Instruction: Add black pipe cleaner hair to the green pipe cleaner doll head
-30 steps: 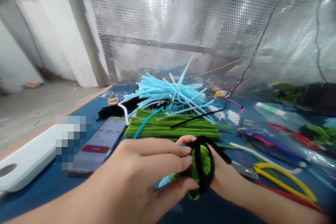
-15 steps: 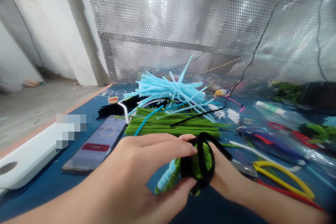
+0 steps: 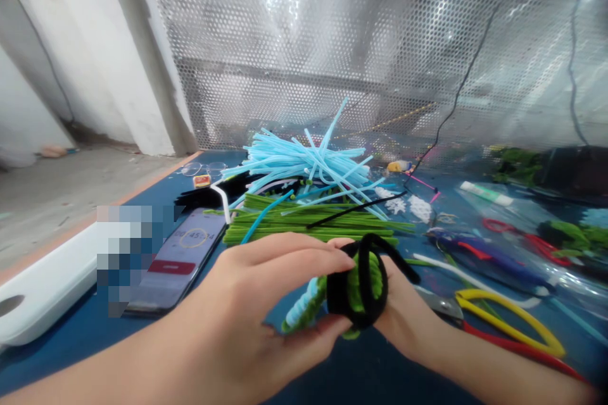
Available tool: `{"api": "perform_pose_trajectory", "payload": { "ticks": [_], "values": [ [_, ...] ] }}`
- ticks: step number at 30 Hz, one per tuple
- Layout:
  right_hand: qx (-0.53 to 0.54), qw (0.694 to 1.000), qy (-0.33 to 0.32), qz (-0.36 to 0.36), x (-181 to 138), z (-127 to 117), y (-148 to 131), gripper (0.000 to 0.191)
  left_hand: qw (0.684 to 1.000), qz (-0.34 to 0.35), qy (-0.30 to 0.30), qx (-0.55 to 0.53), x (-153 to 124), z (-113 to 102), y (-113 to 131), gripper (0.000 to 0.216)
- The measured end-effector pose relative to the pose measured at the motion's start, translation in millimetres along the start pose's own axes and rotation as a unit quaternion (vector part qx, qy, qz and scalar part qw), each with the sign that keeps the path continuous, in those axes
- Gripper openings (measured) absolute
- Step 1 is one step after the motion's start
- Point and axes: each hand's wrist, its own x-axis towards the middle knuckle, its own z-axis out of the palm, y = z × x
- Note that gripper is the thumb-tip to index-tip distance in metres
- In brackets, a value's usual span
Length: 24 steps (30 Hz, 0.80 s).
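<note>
Between my hands is a small pipe-cleaner figure (image 3: 363, 285), green with a light-blue part on its left and a black pipe cleaner (image 3: 338, 285) wound round it. A loop and a loose black end stick out on the right. My left hand (image 3: 266, 291) pinches the black band, thumb below and fingers above. Behind the piece, my right hand (image 3: 399, 304) supports it from the far right side; most of its fingers are hidden. Just beyond my hands lies a bundle of green pipe cleaners (image 3: 266, 218), with light-blue pipe cleaners (image 3: 304, 155) heaped behind it.
To the left lie a phone (image 3: 183, 259) with a running timer and a long white case (image 3: 47, 291). Scissors with yellow and red handles (image 3: 513, 323) rest by my right forearm. A dark blue glue gun (image 3: 489, 259) is farther right. A perforated metal panel (image 3: 332, 44) stands behind the table.
My hands and the piece stay nearly in place. My left fingers and thumb have shifted slightly on the black band, showing more of it. The view has moved a little.
</note>
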Motion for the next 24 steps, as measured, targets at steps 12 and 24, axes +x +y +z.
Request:
{"api": "perform_pose_trajectory", "payload": {
  "ticks": [12, 24],
  "values": [
    [-0.010, 0.999, 0.040, 0.003, -3.4, 3.5, -0.9, 0.032, 0.999, 0.022, 0.006, 0.038, -3.0, 1.4, -0.2, 0.035],
    [-0.170, 0.982, 0.007, -0.076, -7.2, -1.7, -0.5, 0.029, 0.991, 0.050, 0.025, 0.122, -5.5, 5.7, 7.2, 0.036]
  ]
}}
